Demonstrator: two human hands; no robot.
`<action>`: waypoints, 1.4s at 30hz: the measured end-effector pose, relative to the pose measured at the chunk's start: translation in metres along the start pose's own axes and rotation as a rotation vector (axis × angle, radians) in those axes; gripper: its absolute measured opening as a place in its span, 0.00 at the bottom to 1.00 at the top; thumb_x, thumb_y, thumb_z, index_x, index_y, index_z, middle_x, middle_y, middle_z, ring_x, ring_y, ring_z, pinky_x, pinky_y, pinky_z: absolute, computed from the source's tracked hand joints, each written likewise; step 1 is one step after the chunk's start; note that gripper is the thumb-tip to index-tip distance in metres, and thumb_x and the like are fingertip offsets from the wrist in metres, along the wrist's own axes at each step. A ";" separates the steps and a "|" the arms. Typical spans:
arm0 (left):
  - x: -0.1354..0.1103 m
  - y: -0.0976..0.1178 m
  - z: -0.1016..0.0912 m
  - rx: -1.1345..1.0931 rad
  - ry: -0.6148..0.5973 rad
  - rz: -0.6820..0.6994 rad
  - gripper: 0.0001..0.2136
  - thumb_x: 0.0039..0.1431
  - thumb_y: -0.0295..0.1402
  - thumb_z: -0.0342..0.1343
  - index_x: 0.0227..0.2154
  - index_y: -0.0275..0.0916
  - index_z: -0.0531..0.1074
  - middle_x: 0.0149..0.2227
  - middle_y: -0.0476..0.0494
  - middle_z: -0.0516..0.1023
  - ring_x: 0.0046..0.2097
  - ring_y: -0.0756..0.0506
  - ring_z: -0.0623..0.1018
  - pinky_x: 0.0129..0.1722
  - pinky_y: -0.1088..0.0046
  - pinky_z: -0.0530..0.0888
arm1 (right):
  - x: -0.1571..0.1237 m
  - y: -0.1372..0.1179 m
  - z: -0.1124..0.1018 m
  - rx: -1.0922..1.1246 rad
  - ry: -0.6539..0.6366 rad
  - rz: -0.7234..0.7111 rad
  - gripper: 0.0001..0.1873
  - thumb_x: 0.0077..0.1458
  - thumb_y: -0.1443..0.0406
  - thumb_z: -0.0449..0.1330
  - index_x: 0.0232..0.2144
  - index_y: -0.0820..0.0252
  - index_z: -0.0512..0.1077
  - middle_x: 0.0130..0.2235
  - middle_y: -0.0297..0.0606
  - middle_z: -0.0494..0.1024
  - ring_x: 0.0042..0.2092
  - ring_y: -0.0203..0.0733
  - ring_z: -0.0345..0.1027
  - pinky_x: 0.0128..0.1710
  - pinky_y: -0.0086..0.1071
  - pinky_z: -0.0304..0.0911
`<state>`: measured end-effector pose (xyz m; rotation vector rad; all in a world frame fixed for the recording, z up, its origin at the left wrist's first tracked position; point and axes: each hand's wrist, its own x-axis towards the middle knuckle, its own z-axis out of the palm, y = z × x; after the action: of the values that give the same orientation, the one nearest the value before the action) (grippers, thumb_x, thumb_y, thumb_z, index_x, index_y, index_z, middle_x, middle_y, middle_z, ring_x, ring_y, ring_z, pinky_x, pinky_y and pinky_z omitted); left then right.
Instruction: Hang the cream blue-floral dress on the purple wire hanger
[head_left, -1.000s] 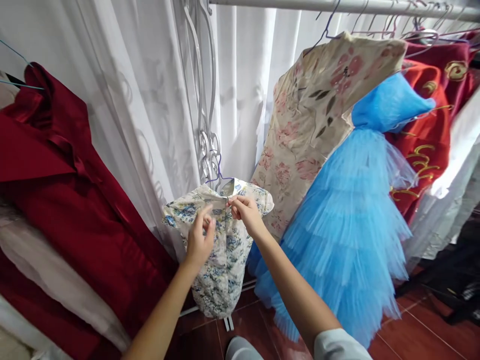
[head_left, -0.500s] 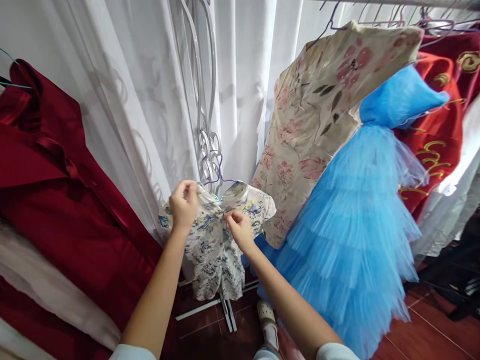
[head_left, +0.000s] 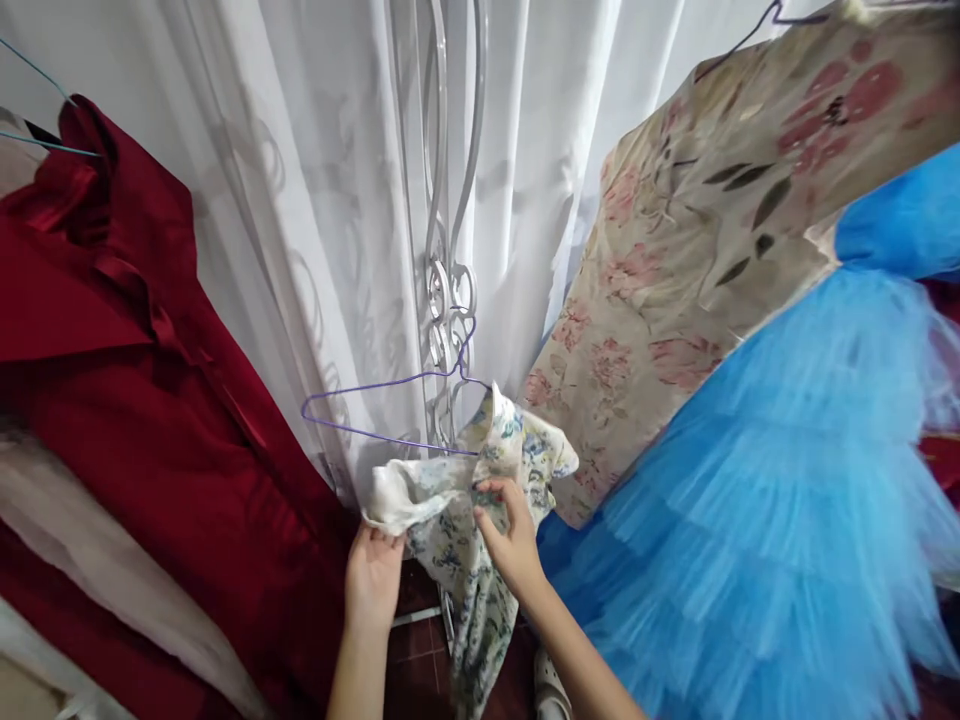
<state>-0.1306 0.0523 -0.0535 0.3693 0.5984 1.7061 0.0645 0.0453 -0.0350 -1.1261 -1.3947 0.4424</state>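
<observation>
A white floral blouse [head_left: 450, 540] with blue and yellow print hangs half off a purple wire hanger [head_left: 390, 382]. The hanger's left arm is bare, while the blouse's right shoulder [head_left: 536, 440] still rests on the other side. My left hand [head_left: 375, 570] is closed on the loose shoulder and sleeve, below the bare arm. At the front opening, my right hand [head_left: 514, 535] has thumb and index finger curved and apart, fingertips touching the cloth. Its other fingers are partly hidden.
A dark red garment [head_left: 150, 420] hangs at left. On the right are a beige floral dress [head_left: 645, 270] and a blue tiered tulle dress [head_left: 772, 480]. A white scrolled metal stand [head_left: 439, 290] rises before white curtains [head_left: 322, 200].
The blouse's left shoulder has come off the hanger and been drawn down by my left hand. My right hand has moved slightly lower, its thumb and finger now apart.
</observation>
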 end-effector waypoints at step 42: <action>0.034 0.110 0.017 2.128 -0.322 0.548 0.11 0.58 0.44 0.57 0.40 0.50 0.76 0.48 0.47 0.77 0.53 0.39 0.72 0.63 0.45 0.51 | 0.207 0.006 -0.104 0.478 -0.903 0.239 0.26 0.54 0.56 0.66 0.53 0.61 0.76 0.38 0.39 0.83 0.38 0.42 0.74 0.40 0.31 0.66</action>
<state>-0.2174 0.0730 0.0203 2.3282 1.9884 0.6847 0.2034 0.1800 0.0929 -0.6984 -1.7664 1.5042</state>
